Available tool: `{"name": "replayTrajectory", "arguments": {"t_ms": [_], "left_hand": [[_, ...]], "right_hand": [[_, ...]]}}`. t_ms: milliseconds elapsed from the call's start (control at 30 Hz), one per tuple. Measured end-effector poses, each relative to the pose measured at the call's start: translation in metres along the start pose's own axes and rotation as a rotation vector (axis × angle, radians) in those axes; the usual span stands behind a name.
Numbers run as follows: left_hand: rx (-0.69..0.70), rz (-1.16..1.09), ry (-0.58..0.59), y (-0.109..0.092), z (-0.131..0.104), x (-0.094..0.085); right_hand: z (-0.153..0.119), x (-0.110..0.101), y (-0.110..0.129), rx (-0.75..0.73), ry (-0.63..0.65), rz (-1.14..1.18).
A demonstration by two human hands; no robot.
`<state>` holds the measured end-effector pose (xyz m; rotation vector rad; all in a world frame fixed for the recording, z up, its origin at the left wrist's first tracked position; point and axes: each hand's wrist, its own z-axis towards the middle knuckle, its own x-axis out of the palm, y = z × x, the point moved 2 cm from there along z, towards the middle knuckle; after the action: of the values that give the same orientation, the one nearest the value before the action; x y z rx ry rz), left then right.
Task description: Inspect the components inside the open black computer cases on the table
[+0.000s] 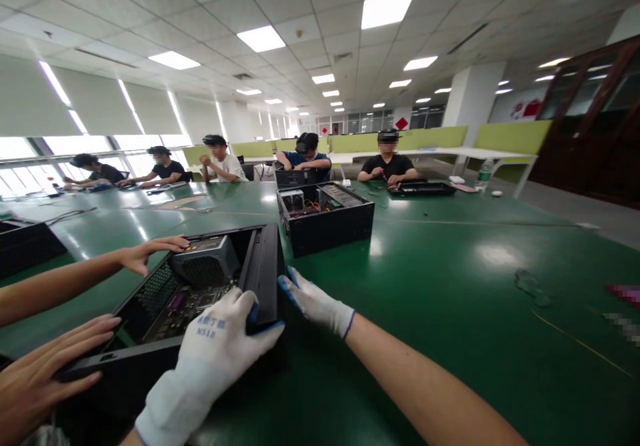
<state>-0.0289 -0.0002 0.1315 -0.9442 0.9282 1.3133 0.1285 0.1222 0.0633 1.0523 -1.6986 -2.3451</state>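
Note:
An open black computer case (273,266) lies on the green table in front of me, with a grey power supply unit (207,259) and a circuit board (193,306) inside it. My left hand (215,346), in a white work glove with blue fingertips, grips the case's near right corner, its curled fingers partly hidden. At the right side wall is my right hand (315,303), gloved alike, with fingers stretched out against or very near the case. Another person's bare hands rest on its left side, one at the far end (150,253), one at the near end (65,366).
A second open case (330,229) with wires inside stands just beyond. Several people sit around the green table (450,266). Part of another black case (27,246) shows at far left. A water bottle (484,174) stands at back right; a clear plastic item (533,286) lies to the right.

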Motion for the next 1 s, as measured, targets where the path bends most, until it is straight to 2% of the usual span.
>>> {"name": "replayTrajectory", "arguments": {"t_ms": [100,200,300,433,533,633,800,1000], "left_hand": [[-0.027,0.065,-0.064,0.006,0.02,0.007],[-0.095,0.146,-0.133,0.011,0.043,0.015],[-0.152,0.097,-0.184,0.009,0.054,0.028],[-0.068,-0.122,-0.087,-0.014,0.05,0.059],[-0.009,-0.207,-0.002,-0.033,0.05,0.08],[0.05,-0.195,0.012,-0.046,0.063,0.092],[0.069,-0.167,0.027,-0.067,0.113,0.094],[0.017,-0.128,0.054,-0.089,0.2,0.085]], "right_hand": [[-0.029,-0.013,-0.022,0.098,0.019,-0.072],[-0.064,-0.038,-0.04,0.19,-0.037,-0.102],[-0.102,-0.066,-0.057,0.234,-0.122,-0.135],[-0.144,-0.086,-0.082,0.265,-0.175,-0.17],[-0.16,-0.088,-0.096,0.259,-0.256,-0.135],[-0.164,-0.083,-0.103,0.263,-0.343,-0.108],[-0.163,-0.076,-0.106,0.226,-0.328,-0.131],[-0.165,-0.074,-0.117,0.214,-0.32,-0.072]]}}
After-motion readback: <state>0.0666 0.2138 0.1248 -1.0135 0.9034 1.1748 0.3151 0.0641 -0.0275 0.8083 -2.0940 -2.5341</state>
